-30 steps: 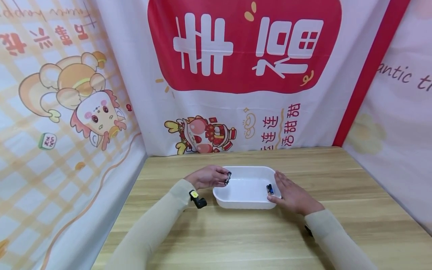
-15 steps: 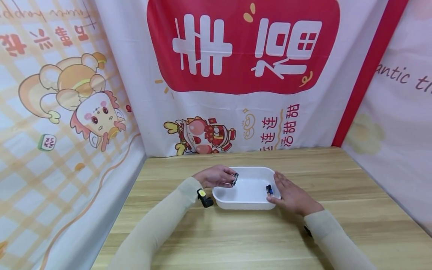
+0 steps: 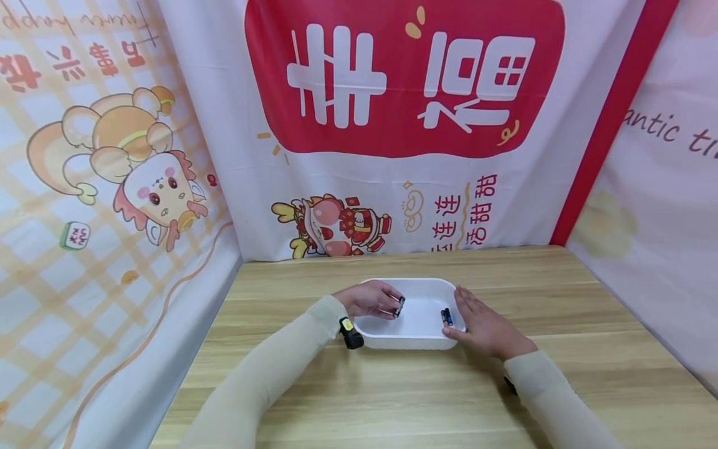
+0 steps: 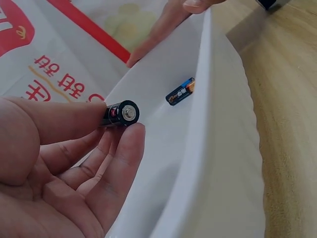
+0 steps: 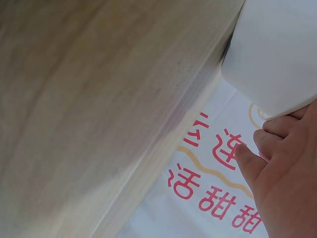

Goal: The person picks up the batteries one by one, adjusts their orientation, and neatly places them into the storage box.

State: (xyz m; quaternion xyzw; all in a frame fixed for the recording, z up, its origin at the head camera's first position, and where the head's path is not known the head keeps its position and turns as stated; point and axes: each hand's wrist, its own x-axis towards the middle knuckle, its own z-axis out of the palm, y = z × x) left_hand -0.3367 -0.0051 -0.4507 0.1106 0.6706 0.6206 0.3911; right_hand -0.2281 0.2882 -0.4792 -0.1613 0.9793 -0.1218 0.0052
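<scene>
My left hand [image 3: 373, 299] pinches a small black cylindrical battery [image 4: 119, 114] between thumb and fingertips, its silver terminal facing the left wrist camera. That hand reaches over the left end of a white plastic basin [image 3: 406, 342], with the battery above the basin's inside. Two more batteries [image 3: 447, 317] lie side by side on the floor of the basin, near its right end; dark and blue wrappers show. At the right end my right hand [image 3: 490, 324] holds the rim, thumb over the near side and fingers along the far right side.
The basin stands on a wood-grain table [image 3: 392, 399]. A white cloth with red printing [image 3: 404, 206] hangs behind the table's back edge. Patterned cloths hang at the left [image 3: 112, 187] and right [image 3: 645, 206]. Each wrist wears a small black device.
My left hand has moved to the right with the battery, from the basin's left rim to over its inside. The right hand and the batteries in the basin have stayed put.
</scene>
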